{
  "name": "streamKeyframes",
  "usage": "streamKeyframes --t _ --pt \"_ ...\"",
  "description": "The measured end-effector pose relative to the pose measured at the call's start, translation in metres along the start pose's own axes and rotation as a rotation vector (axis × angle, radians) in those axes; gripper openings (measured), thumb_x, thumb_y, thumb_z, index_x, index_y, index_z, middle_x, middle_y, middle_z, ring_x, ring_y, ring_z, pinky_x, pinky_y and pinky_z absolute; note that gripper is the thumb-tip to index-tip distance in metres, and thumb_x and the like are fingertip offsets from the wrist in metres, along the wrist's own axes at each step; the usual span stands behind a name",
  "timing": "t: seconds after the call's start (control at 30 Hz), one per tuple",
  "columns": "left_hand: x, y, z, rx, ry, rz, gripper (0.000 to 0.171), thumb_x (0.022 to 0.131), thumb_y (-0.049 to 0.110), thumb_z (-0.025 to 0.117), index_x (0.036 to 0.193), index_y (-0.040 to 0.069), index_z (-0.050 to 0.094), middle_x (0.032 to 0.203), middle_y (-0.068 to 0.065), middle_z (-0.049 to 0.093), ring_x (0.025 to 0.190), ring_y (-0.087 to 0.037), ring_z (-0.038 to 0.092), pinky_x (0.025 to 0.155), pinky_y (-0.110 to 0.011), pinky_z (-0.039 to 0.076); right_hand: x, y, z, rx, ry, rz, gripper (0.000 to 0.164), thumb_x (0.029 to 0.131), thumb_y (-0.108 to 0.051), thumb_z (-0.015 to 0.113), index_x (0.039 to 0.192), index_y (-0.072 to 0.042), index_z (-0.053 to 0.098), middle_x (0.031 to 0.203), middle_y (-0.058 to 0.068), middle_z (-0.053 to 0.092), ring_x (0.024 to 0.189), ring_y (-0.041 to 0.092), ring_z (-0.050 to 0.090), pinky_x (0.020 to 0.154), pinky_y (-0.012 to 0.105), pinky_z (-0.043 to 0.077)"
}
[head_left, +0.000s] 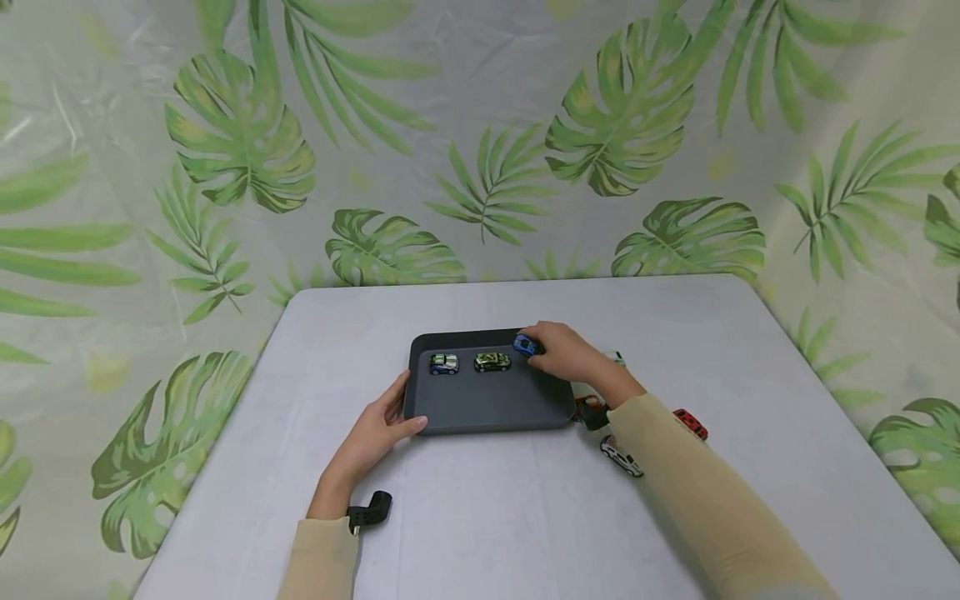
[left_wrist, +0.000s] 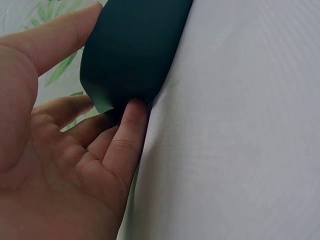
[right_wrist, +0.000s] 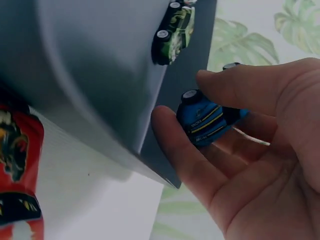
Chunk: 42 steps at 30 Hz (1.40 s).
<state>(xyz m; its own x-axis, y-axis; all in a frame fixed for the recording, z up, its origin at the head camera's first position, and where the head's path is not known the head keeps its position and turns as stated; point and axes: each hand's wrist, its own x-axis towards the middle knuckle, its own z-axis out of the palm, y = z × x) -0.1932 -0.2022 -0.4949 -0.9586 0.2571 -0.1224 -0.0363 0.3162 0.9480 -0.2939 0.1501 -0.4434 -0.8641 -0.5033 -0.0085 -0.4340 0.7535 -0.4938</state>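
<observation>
A dark grey tray [head_left: 495, 408] lies on the table. My left hand [head_left: 380, 425] holds its near left corner, thumb at the front rim and fingers along the left side; in the left wrist view fingertips [left_wrist: 134, 112] press at the corner's base. My right hand [head_left: 564, 354] pinches a blue toy car [right_wrist: 205, 120] with yellow stripes between thumb and fingers, over the tray's far right part. Inside the tray, a white, green and blue toy car [head_left: 444, 364] and a green camouflage toy car [head_left: 492, 362] stand in a row along the far side.
Right of the tray lie a red toy car [head_left: 691, 424], a white toy car [head_left: 622, 457] and a red-orange patterned car [right_wrist: 17, 165], near or partly under my right forearm. A greenish thing [head_left: 618, 357] shows behind my right wrist. Leaf-printed cloth hangs behind the white table [head_left: 480, 517].
</observation>
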Motion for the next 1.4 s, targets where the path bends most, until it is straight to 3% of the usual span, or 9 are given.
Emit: streamKeyframes --t 0.2,0.47,0.8,1.0,1.23,1.4 --pt "0.004 -0.012 -0.001 0.012 0.010 0.026 0.091 0.091 0.028 0.078 0.162 0.032 0.020 0.165 0.001 0.019 0.150 -0.018 0.021 0.119 -0.035 0.028 0.003 -0.002 0.001 -0.003 -0.012 -0.005 0.042 0.098 -0.008 0.066 0.137 -0.005 0.049 0.130 0.017 0.060 0.110 0.029 0.063 0.086 0.044 0.054" --pt "0.003 -0.009 -0.002 0.005 0.009 0.031 0.090 0.091 0.029 0.078 0.161 0.035 0.022 0.164 0.004 0.020 0.150 -0.015 0.023 0.118 -0.032 0.029 0.004 -0.002 0.000 -0.140 -0.010 -0.016 0.033 0.098 -0.006 0.066 0.129 -0.007 0.058 0.118 0.013 0.066 0.104 0.029 0.064 0.085 0.044 0.054" --pt "0.006 -0.012 -0.001 0.017 0.013 0.027 0.090 0.091 0.030 0.078 0.161 0.035 0.022 0.163 0.010 0.021 0.148 -0.009 0.023 0.116 -0.028 0.031 0.008 0.001 0.000 -0.262 0.023 -0.020 0.029 0.093 -0.006 0.072 0.121 -0.005 0.067 0.112 0.011 0.058 0.096 0.027 0.060 0.081 0.042 0.054" --pt "0.006 -0.013 -0.001 0.013 0.011 0.022 0.090 0.091 0.030 0.078 0.161 0.034 0.022 0.164 0.006 0.021 0.149 -0.014 0.023 0.117 -0.032 0.030 0.008 0.009 0.007 -0.340 -0.021 -0.053 0.035 0.089 -0.011 0.078 0.123 -0.006 0.071 0.116 0.010 0.066 0.105 0.029 0.062 0.089 0.045 0.054" --pt "-0.011 0.018 0.003 -0.027 -0.010 -0.002 0.090 0.093 0.020 0.075 0.163 0.022 0.019 0.166 -0.002 0.018 0.151 -0.020 0.020 0.120 -0.038 0.026 0.007 0.013 0.012 -0.380 -0.015 -0.085 0.036 0.087 -0.011 0.080 0.121 -0.004 0.072 0.114 0.011 0.070 0.104 0.029 0.064 0.089 0.044 0.056" --pt "-0.006 0.012 0.001 -0.014 -0.005 -0.009 0.090 0.093 0.021 0.076 0.163 0.023 0.018 0.166 -0.002 0.018 0.151 -0.019 0.020 0.120 -0.037 0.026 0.008 0.012 0.011 -0.372 -0.005 -0.090 0.036 0.087 -0.009 0.080 0.122 -0.003 0.072 0.113 0.012 0.070 0.103 0.029 0.065 0.088 0.044 0.057"
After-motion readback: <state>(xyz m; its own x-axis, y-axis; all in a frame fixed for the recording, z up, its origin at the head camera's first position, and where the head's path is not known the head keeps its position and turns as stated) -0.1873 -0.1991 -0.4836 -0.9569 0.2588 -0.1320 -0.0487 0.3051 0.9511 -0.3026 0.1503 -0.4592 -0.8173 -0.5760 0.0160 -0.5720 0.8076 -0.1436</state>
